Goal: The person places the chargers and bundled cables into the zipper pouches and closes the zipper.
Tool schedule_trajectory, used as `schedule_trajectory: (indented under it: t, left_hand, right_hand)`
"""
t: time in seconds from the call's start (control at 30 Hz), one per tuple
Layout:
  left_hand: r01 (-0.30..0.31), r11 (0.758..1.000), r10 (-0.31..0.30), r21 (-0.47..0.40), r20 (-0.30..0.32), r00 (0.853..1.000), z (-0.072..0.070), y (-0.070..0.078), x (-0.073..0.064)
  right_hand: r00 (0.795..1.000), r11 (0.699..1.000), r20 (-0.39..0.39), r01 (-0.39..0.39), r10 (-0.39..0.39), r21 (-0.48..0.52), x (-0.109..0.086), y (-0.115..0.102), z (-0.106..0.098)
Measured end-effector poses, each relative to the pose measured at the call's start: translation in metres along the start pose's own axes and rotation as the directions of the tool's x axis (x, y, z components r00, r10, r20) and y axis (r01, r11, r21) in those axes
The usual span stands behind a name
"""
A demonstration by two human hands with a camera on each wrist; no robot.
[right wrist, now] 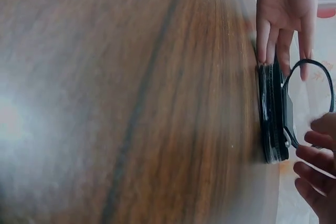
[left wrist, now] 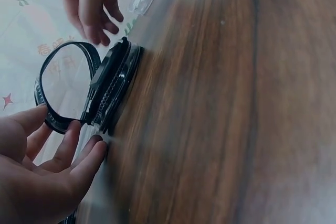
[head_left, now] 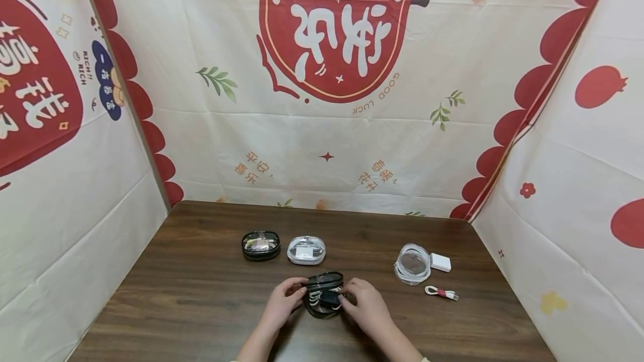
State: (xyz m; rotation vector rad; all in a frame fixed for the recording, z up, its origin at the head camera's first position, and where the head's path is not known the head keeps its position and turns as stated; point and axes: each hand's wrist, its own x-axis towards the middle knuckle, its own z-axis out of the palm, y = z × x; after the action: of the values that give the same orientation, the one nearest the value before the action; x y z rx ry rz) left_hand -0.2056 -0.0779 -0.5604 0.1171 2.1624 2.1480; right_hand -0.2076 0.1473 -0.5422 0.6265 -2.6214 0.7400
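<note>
Black-rimmed pouch (head_left: 323,286), lid (head_left: 326,277) raised, lay at lower centre of the frame. Left hand (head_left: 284,298) touched its edge with extended fingers; right hand (head_left: 366,303), loosely spread, gripped nothing visible. Steadying the pouch while keeping cord (head_left: 314,298) inside seemed advisable. Glossy black edging framed pale coils and black adapter (head_left: 329,298).

“GOOD LUCK” (head_left: 376,94) on back cloth (head_left: 312,138), “RICH!!” (head_left: 86,65) on left cloth (head_left: 75,211)

The nearest pouch (head_left: 325,280) is showing black trim, its block (head_left: 329,299) black and its coiled cable (head_left: 315,297) off-white, while the table (head_left: 201,295) is displaying brown wood grain (with darker streaks), a small cord (head_left: 443,293) is pairing white with red, and the backdrop (head_left: 327,133) is carrying red scallops on cream.
</note>
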Motion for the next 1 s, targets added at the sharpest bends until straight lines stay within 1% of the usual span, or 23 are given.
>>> schedule_trajectory:
  t: [0.1, 0.17, 0.23, 0.33, 0.4, 0.47, 0.5, 0.53, 0.6, 0.67, 0.77, 0.83, 0.9, 1.0]
  left_hand:
    - [-0.023, 0.998, 0.023, 0.051, -0.002, 1.000, -0.003, 0.001, -0.002]
    - [-0.033, 0.995, 0.033, 0.089, -0.005, 0.999, -0.004, 0.001, -0.003]
    - [-0.033, 0.994, 0.034, 0.107, -0.009, 0.999, -0.006, 0.001, -0.003]
    - [-0.018, 0.995, 0.018, 0.101, -0.005, 1.000, -0.006, 0.000, -0.003]
    - [-0.005, 0.997, 0.004, 0.078, 0.008, 1.000, -0.006, 0.001, -0.004]
    - [0.002, 0.998, -0.004, 0.070, 0.022, 1.000, -0.006, 0.002, -0.005]
    - [-0.002, 0.997, 0.000, 0.074, 0.030, 1.000, -0.006, 0.003, -0.005]
    - [-0.006, 0.997, 0.003, 0.079, 0.040, 0.999, -0.006, 0.004, -0.006]
    - [-0.023, 0.995, 0.018, 0.098, 0.052, 0.998, -0.007, 0.006, -0.007]
    - [-0.050, 0.989, 0.042, 0.142, 0.059, 0.997, -0.007, 0.008, -0.006]
    - [-0.072, 0.976, 0.057, 0.207, 0.076, 0.995, -0.008, 0.009, -0.006]
    - [-0.088, 0.962, 0.065, 0.257, 0.098, 0.993, -0.008, 0.010, -0.003]
    - [-0.106, 0.944, 0.072, 0.312, 0.119, 0.990, -0.009, 0.013, -0.001]
    - [-0.129, 0.911, 0.082, 0.391, 0.135, 0.987, -0.012, 0.017, 0.007]
  right_hand:
    - [0.995, 0.999, -0.088, -0.040, 0.037, -0.024, 0.000, 0.000, -0.004]
    - [0.992, 0.998, -0.122, -0.046, 0.042, -0.033, 0.000, 0.000, -0.005]
    - [0.990, 0.999, -0.133, -0.044, 0.040, -0.031, 0.001, -0.001, -0.007]
    - [0.994, 0.999, -0.107, -0.034, 0.033, -0.011, 0.004, -0.001, -0.007]
    - [0.998, 1.000, -0.069, -0.003, 0.003, -0.004, 0.005, -0.002, -0.006]
    - [0.998, 0.998, -0.014, 0.062, -0.062, -0.011, 0.006, -0.004, -0.005]
    - [0.995, 0.995, 0.019, 0.101, -0.101, -0.017, 0.007, -0.005, -0.005]
    - [0.988, 0.990, 0.057, 0.142, -0.141, -0.024, 0.007, -0.005, -0.004]
    - [0.968, 0.975, 0.137, 0.218, -0.211, -0.041, 0.007, -0.007, -0.002]
    - [0.944, 0.962, 0.217, 0.267, -0.249, -0.058, 0.007, -0.007, -0.001]
    - [0.911, 0.949, 0.318, 0.303, -0.264, -0.082, 0.005, -0.007, 0.001]
    - [0.896, 0.949, 0.368, 0.301, -0.250, -0.090, 0.003, -0.006, 0.001]
    - [0.885, 0.952, 0.404, 0.291, -0.232, -0.090, 0.001, -0.005, 0.001]
    - [0.874, 0.960, 0.435, 0.272, -0.215, -0.072, 0.000, -0.005, 0.000]
